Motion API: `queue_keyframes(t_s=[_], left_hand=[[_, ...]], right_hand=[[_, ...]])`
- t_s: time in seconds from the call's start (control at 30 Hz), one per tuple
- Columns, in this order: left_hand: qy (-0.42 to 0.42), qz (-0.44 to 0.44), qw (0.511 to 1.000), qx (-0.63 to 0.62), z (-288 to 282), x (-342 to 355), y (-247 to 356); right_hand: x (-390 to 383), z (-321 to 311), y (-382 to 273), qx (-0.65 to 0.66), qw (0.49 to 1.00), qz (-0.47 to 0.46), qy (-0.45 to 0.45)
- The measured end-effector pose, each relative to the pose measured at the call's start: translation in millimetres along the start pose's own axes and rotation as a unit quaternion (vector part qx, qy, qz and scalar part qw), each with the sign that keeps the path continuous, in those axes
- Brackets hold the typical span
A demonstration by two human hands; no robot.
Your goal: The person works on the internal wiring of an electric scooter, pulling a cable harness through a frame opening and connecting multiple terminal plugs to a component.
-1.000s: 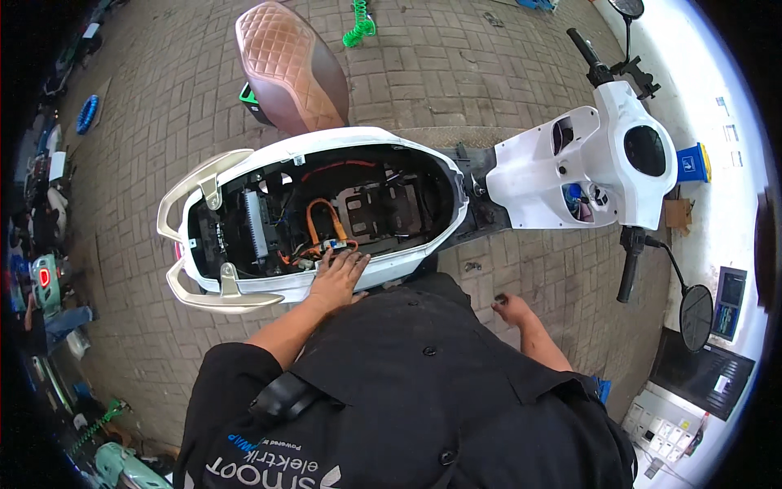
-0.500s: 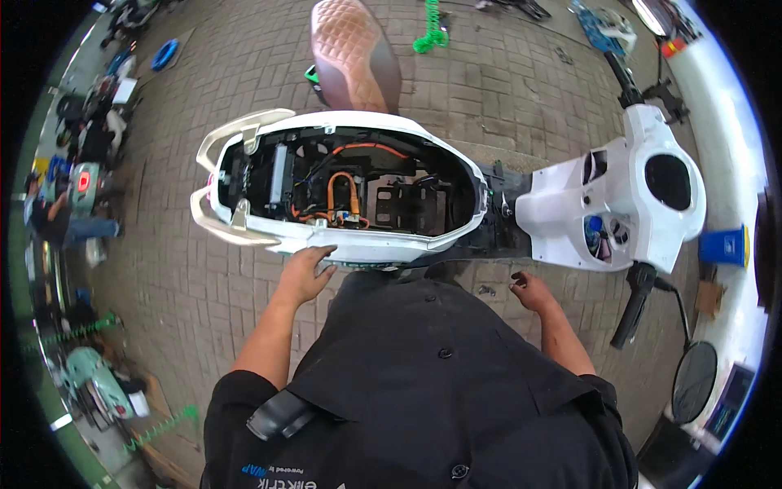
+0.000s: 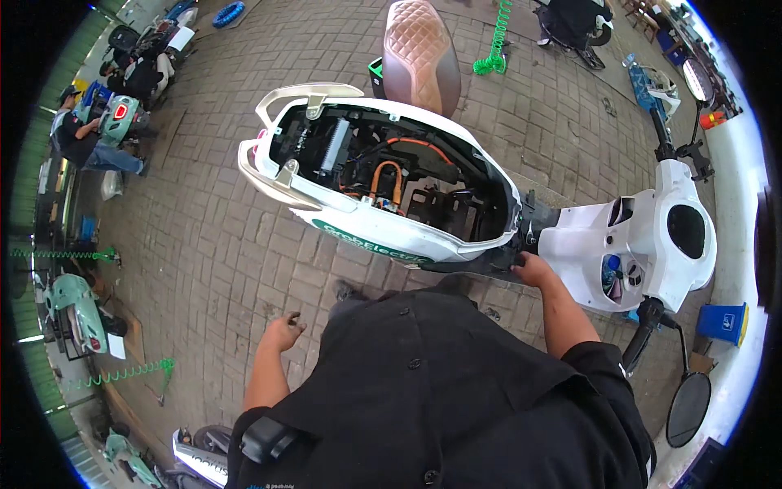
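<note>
A white scooter (image 3: 366, 202) stands in front of me, its seat opening uncovered. Orange cables (image 3: 397, 181), a finned grey metal part (image 3: 335, 147) and a black bracket (image 3: 440, 204) show inside the bay. My left hand (image 3: 283, 332) hangs over the paving beside the scooter's rear, fingers loosely bent and apart, holding nothing. By the edge of the black footboard (image 3: 489, 265), my right hand (image 3: 533, 270) has its fingers loosely bent; I see nothing in it. Whether its fingertips touch the board, I cannot tell.
A quilted brown seat (image 3: 419, 57) stands beyond the scooter. The handlebar grip (image 3: 642, 332) and round mirror (image 3: 689, 410) jut out at right, near a blue bin (image 3: 722, 323). Green coiled hoses (image 3: 490, 63) hang around. Another person (image 3: 85, 134) is by a scooter at far left.
My left hand has come off the scooter's side panel and back toward me. My right hand has moved forward to the footboard. The view has shifted and turned.
</note>
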State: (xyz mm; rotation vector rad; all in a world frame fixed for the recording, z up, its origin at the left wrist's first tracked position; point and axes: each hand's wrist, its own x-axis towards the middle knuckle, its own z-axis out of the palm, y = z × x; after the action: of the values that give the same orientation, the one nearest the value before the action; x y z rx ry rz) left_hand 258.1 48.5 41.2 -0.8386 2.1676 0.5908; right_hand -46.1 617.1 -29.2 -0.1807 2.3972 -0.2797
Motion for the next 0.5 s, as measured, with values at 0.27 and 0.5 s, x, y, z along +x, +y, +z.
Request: queue_keyframes(t_s=[0.27,0.5], left_hand=[[0.054,0.025,0.995,-0.081,-50,-5,-146],[0.038,-0.053,0.998,0.015,-96,13,-287]], right_hand=[[18,27,-122,0.110,0.989,0.052,0.083],[5,101,-253,0.018,0.998,-0.064,-0.016]])
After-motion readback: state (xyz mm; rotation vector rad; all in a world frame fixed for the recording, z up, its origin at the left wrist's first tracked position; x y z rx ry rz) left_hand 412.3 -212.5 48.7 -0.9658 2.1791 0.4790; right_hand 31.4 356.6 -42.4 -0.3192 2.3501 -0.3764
